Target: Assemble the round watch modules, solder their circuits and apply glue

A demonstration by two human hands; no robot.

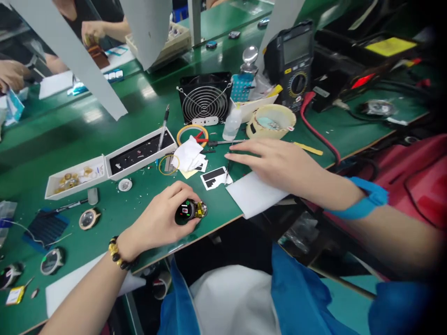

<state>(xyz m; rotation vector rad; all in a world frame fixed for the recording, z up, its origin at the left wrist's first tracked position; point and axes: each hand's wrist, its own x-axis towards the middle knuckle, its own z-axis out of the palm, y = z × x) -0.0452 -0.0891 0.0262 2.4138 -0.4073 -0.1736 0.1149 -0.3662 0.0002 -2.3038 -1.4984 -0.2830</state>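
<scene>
Glossy watch screen (184,212) (tabletop (223,204) glossy too)

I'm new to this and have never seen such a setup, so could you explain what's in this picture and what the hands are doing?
There's no machine: these are a person's bare hands, seen by a camera worn on their head, looking forward and down. The left hand, wearing a beaded bracelet, holds a small round device with a lit screen. The right hand, wearing a blue wrist strap, has its fingers at a thin dark tool; I can't tell whether it's gripped. On the green table are a fan, a multimeter, a bottle and, among smaller parts, a pen leaning in a tray. Another person's hand shows across the table.
</scene>
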